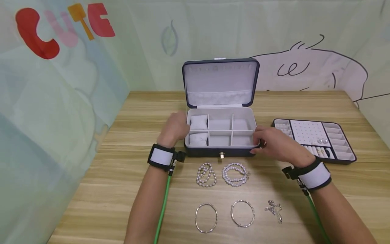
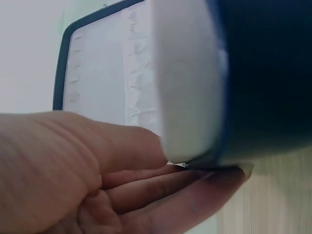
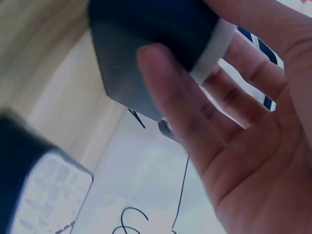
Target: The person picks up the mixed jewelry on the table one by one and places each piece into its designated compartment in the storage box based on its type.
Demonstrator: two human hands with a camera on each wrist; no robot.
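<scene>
An open dark-blue jewelry box [image 1: 204, 152] with a pale lining stands in the head view, its lid [image 1: 220, 79] raised at the back. Two white cushions [image 1: 198, 122] fill its left compartments; the other compartments show bare lining. My left hand [image 1: 175, 130] grips the box's left wall, thumb at the pale rim and fingers against the outside, as the left wrist view shows. At the right front corner, my right hand [image 1: 275, 144] holds the wall, with one finger [image 3: 165, 78] along the dark outer side and others toward the pale lining.
Right of the box lies a divided tray [image 1: 304, 130] with rings and earrings. In front are two pearl strands [image 1: 198, 182] [image 1: 224, 174], two bangles [image 1: 217, 217] [image 1: 253, 214] and a silvery chain [image 1: 271, 208] on the wooden table [image 1: 115, 169]. A printed cloth [image 1: 146, 44] hangs behind.
</scene>
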